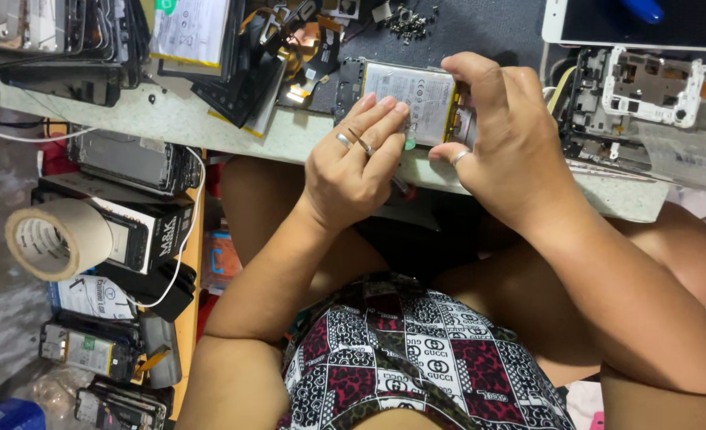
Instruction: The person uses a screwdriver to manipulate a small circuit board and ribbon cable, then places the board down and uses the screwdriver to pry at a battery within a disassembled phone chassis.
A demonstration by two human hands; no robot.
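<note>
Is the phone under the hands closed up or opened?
Opened: the phone lies back cover off, its grey battery exposed, between the left hand and right hand.

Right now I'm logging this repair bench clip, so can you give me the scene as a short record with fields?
setting: white workbench edge crowded with phone parts, seen from above
left hand: left hand holds a thin metal tool, fingertips on the opened phone
right hand: right hand grips the opened phone's right end
work item: opened phone with its silver battery exposed
right of it: bare phone frame
far left: tape roll beside stacked phones
top: pile of small screws
</note>
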